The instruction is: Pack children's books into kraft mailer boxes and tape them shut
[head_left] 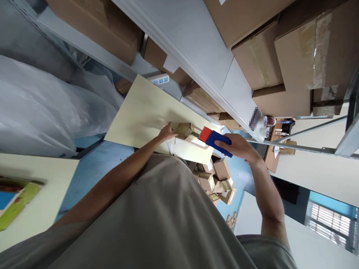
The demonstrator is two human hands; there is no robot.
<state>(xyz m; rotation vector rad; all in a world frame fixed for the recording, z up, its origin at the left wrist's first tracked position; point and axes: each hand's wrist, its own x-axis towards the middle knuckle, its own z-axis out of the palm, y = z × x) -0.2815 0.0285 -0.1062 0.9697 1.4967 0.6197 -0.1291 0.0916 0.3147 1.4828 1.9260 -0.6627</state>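
A small cardboard box [183, 130] lies on the cream tabletop [140, 112], with shiny tape along its top. My left hand [167, 133] is at the box's near-left end, thumb and fingers apart, the thumb touching its edge. In my right hand [237, 145] is a blue and red tape dispenser [214, 140], fingers wrapped round the blue body. Its red end points at the box, close above the taped side. A pale label [198, 141] shows partly below the dispenser's red end; the dispenser hides part of the box.
Several taped cardboard boxes [207, 181] are heaped on the blue floor beyond the table. Grey shelving [193, 37] with large cartons [258, 56] runs alongside. A white power strip [159, 79] lies by the table edge. Plastic sheeting [50, 101] covers something at left, near another tabletop [53, 190].
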